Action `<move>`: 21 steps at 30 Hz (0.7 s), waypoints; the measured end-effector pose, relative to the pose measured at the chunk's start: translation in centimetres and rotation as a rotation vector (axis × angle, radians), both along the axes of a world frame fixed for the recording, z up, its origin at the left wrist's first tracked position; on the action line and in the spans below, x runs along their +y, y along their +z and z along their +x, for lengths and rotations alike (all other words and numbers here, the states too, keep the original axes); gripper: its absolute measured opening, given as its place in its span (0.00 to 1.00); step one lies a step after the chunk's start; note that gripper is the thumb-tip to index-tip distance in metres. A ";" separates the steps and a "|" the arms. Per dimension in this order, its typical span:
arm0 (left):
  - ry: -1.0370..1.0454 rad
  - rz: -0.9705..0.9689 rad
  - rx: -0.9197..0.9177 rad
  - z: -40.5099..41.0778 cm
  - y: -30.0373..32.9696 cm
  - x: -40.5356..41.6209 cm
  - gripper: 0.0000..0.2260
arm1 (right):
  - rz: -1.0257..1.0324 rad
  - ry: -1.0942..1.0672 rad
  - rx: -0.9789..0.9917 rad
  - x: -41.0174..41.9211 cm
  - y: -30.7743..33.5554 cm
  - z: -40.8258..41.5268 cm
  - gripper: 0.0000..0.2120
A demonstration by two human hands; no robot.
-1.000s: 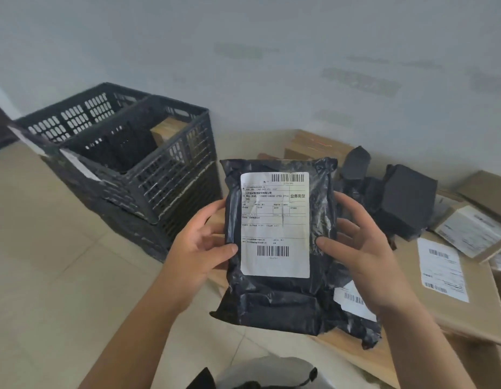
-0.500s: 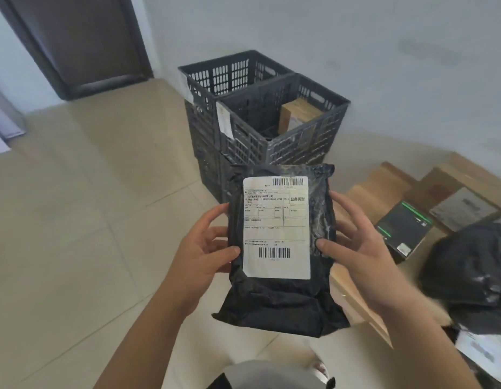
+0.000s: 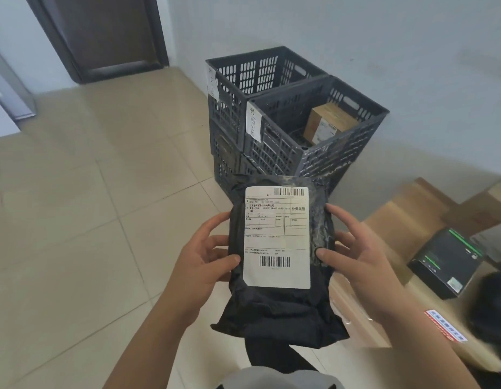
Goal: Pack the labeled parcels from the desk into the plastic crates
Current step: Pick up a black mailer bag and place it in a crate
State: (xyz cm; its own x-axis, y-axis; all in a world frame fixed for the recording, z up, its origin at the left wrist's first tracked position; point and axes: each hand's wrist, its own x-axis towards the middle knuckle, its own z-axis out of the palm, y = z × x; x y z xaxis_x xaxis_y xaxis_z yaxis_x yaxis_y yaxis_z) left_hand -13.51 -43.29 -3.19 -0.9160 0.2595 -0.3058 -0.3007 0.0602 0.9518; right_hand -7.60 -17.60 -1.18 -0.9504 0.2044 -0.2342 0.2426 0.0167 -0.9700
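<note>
Both hands on the parcel. Left hand [image 3: 200, 261] grips the left edge, thumb pressed on the front, fingers curled behind. Right hand [image 3: 361, 258] grips the right edge the same way, thumb on the black wrap just beside the label.

Black plastic parcel [image 3: 280, 304] held upright in mid-air, above the tiled floor [image 3: 75, 220], in front of the crates. Wrap glossy, wrinkled, loose and bunched at the bottom. White shipping label [image 3: 277, 237] on the front: barcodes top and bottom, printed rows between; text too small to read.

Dark slotted crates [image 3: 339, 153] stacked against the wall, paper tags on the corners. Brown box [image 3: 326, 123] inside the nearer top crate. Wooden desk [image 3: 406, 217] at right, black box [image 3: 446, 262] on it.
</note>
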 end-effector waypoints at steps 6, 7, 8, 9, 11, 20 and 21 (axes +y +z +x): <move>0.057 -0.041 0.030 -7.9 1.1 1.0 0.28 | -0.083 0.038 0.065 1.3 -0.9 -9.0 0.31; 0.061 -0.045 0.040 -9.5 1.6 1.3 0.28 | -0.097 0.036 0.068 1.7 -0.7 -10.8 0.30; 0.061 -0.051 0.050 -11.3 2.3 1.7 0.29 | -0.095 0.040 0.081 2.1 -0.5 -12.6 0.30; 0.058 -0.059 0.061 -13.2 2.9 2.2 0.29 | -0.091 0.035 0.099 2.6 -0.5 -14.4 0.30; 0.044 -0.064 0.075 -16.9 3.9 3.5 0.28 | -0.117 0.019 0.117 3.7 -0.1 -17.6 0.31; -0.170 -0.051 -0.134 -28.7 3.6 10.7 0.32 | -0.202 -0.067 0.109 9.3 -0.2 -26.7 0.29; -0.181 -0.056 -0.139 -29.6 3.5 11.3 0.32 | -0.204 -0.080 0.105 9.7 -0.3 -27.4 0.29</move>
